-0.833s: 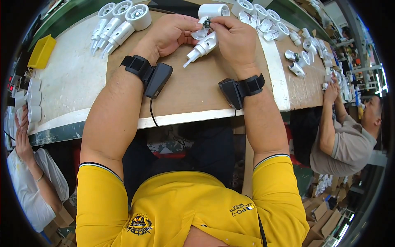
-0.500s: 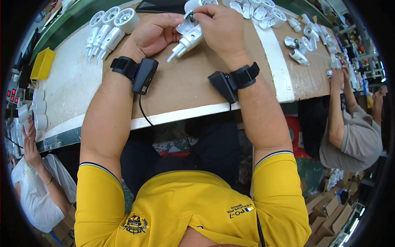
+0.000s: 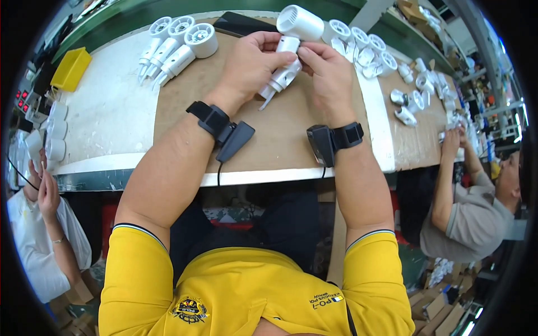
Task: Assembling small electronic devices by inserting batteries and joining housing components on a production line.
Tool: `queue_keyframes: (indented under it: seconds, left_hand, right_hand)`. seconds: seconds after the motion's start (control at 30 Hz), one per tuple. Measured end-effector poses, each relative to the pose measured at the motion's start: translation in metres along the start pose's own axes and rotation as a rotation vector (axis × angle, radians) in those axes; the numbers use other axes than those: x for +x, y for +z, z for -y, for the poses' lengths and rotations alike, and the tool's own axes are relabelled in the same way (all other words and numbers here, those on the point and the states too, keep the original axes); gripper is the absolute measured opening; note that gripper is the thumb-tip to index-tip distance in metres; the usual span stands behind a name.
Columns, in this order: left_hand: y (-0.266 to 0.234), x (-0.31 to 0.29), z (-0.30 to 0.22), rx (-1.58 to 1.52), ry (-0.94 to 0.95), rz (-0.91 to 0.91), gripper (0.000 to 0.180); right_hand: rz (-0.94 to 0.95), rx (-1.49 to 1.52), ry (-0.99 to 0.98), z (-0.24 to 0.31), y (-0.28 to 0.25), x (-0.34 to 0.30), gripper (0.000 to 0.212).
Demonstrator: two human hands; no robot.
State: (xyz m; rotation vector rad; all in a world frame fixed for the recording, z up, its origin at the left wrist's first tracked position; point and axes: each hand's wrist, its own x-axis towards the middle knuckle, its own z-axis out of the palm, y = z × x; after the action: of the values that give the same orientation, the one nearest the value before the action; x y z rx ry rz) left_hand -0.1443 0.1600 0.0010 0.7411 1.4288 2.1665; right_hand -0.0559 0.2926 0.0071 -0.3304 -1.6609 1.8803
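A white hair dryer [image 3: 300, 22] is held at the far side of the table, its round barrel with slotted end pointing away and its handle tilted toward me. My left hand [image 3: 246, 66] grips the handle from the left, thumb across its front. From the right, my right hand [image 3: 330, 73] pinches the handle just below the barrel with thumb and fingertips. Narrow white prongs [image 3: 269, 98] stick out of the handle's lower end. Part of the handle is hidden behind my fingers.
Several white hair dryers [image 3: 202, 40] lie on the left, near a yellow bin [image 3: 71, 69]. More white housings [image 3: 386, 63] lie at right on the brown-topped table [image 3: 269, 148]. A dark flat panel [image 3: 246, 25] sits behind. Co-workers [image 3: 471, 224] [image 3: 47, 241] sit on both sides.
The view has shifted. The opened white part between my hands now shows as a barrel joined to its handle, and my left hand has moved from beside it onto the handle.
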Motion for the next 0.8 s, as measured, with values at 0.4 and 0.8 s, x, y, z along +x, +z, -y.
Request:
queue_keyframes:
  seconds: [0.4,0.8]
  left_hand:
    - [0.008,-0.013,-0.011,0.496,0.257,-0.192,0.045]
    - [0.010,-0.015,-0.011,0.555,0.261,-0.235,0.043]
  right_hand:
    - [0.118,0.280,0.109,-0.017,-0.009,0.013,0.016]
    - [0.114,0.322,0.152,-0.017,-0.007,0.008,0.009]
